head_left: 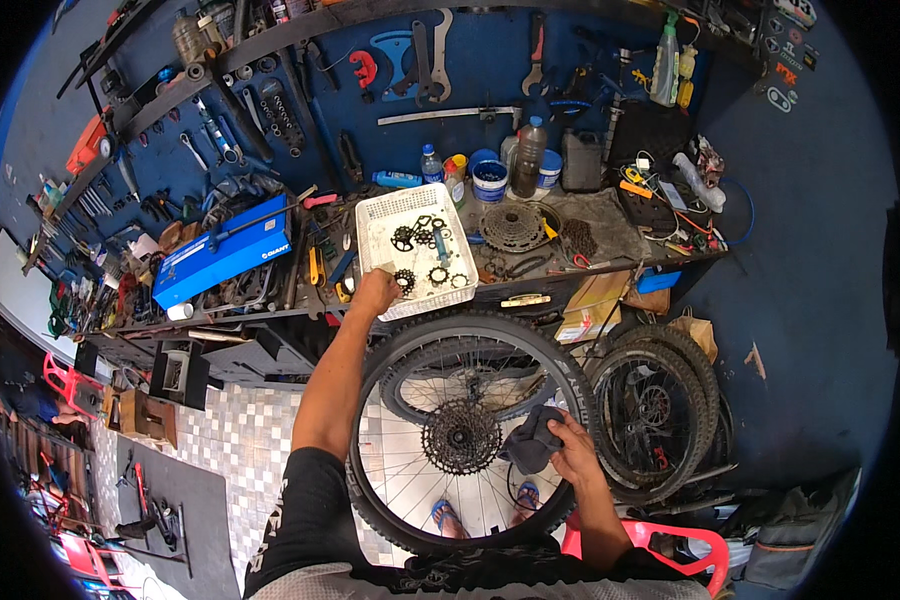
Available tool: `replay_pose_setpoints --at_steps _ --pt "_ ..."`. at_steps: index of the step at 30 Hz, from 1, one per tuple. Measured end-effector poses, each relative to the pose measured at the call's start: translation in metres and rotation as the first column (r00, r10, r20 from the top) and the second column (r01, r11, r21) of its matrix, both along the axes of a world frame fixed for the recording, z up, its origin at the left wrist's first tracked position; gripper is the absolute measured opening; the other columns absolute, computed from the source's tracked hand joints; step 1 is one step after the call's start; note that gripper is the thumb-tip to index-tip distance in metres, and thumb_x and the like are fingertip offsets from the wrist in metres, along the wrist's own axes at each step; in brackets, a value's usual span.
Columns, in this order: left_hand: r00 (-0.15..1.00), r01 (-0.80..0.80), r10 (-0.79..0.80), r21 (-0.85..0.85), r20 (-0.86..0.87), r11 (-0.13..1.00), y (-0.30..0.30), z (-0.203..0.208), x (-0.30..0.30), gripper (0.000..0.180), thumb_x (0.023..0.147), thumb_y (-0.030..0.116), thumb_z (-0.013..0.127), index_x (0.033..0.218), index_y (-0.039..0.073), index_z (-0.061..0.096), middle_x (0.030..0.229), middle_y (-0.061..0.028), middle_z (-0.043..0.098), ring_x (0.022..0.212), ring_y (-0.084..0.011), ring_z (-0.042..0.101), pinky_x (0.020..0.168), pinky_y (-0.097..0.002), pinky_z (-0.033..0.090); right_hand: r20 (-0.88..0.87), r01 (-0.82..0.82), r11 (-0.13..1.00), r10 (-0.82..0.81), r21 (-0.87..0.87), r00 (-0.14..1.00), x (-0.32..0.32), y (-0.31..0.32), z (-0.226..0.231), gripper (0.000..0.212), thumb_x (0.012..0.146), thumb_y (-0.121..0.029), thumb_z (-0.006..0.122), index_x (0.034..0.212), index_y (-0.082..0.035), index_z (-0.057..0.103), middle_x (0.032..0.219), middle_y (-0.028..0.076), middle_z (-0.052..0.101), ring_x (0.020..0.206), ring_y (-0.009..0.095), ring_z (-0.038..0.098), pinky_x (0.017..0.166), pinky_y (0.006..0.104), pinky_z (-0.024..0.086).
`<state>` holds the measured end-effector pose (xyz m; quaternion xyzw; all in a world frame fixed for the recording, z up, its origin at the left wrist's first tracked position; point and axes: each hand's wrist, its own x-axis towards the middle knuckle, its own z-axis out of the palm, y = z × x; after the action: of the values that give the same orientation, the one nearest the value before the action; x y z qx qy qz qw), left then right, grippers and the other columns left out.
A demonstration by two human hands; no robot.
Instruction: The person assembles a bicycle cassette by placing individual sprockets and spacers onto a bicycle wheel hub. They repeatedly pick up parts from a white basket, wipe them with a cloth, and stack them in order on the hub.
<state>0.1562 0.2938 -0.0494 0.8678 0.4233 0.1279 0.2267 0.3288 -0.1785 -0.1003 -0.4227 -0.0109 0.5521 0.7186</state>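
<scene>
My left hand (377, 292) reaches over the near left corner of a white plastic tray (382, 212). Its fingers are curled beside a black toothed cog (404, 281); what they hold, if anything, is too small to make out. Elsewhere in the tray lie a black derailleur cage part (427, 230) and small toothed rings (438, 275). My right hand (576, 452) grips a dark grey cloth (532, 440). Between my forearms stands a bicycle wheel (372, 365) with a knobbly tyre, and a dark cassette (460, 437) sits at its hub, left of the cloth.
On the bench right of the tray lie a large cassette (513, 228) and a chain (578, 238). Bottles and tubs (489, 180) stand behind. A blue box (225, 250) is at left. More wheels (660, 410) lean at right, near a red chair (705, 550). Tools hang on the wall.
</scene>
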Motion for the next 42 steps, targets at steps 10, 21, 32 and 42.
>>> replay_pose_setpoints --at_steps 10,21,32,42 --pt "0.745 0.007 0.304 -0.462 0.594 0.887 -0.063 0.036 -0.004 0.016 0.102 0.014 0.062 0.104 -0.001 0.068 0.089 -0.0062 0.072 0.081 -0.0136 0.070 0.064 -0.0286 0.058 0.161 0.103 0.991 -0.115 0.080 0.980 0.005 0.026 0.021 0.037 0.099 -0.010 0.064 0.135 -0.003 0.056 0.123 0.008 0.067 0.113 0.020 0.066 0.098 0.0371 0.055" --pt "0.676 0.163 -0.069 -0.058 0.733 0.985 -0.266 0.056 -0.005 0.011 0.103 0.004 0.056 0.110 -0.001 0.063 0.092 -0.0056 0.067 0.079 -0.0112 0.065 0.066 -0.0284 0.056 0.988 -0.099 0.985 -0.144 0.138 -0.054 -0.050 0.155 0.146 0.032 0.105 -0.034 0.058 0.109 -0.004 0.068 0.101 0.018 0.071 0.084 0.035 0.069 0.075 0.0405 0.053" --pt "0.526 0.090 0.217 -0.308 0.822 0.947 -0.279 0.049 -0.010 0.010 0.102 0.006 0.063 0.107 -0.003 0.060 0.090 -0.0080 0.066 0.076 -0.0111 0.065 0.064 -0.0287 0.060 0.079 0.384 0.920 -0.379 -0.073 0.922 -0.041 0.198 0.098 0.060 0.107 -0.055 0.049 0.122 0.002 0.064 0.116 0.012 0.069 0.097 0.027 0.067 0.083 0.0433 0.056" --pt "0.428 0.141 0.343 -0.437 0.836 0.889 -0.283 0.055 -0.021 0.006 0.103 0.004 0.059 0.105 -0.001 0.057 0.091 -0.0063 0.063 0.080 -0.0083 0.060 0.067 -0.0239 0.054 0.791 0.169 0.949 -0.314 0.265 0.526 -0.058 0.150 0.114 0.048 0.104 -0.046 0.058 0.122 -0.003 0.065 0.121 0.014 0.069 0.111 0.030 0.068 0.093 0.0439 0.054"
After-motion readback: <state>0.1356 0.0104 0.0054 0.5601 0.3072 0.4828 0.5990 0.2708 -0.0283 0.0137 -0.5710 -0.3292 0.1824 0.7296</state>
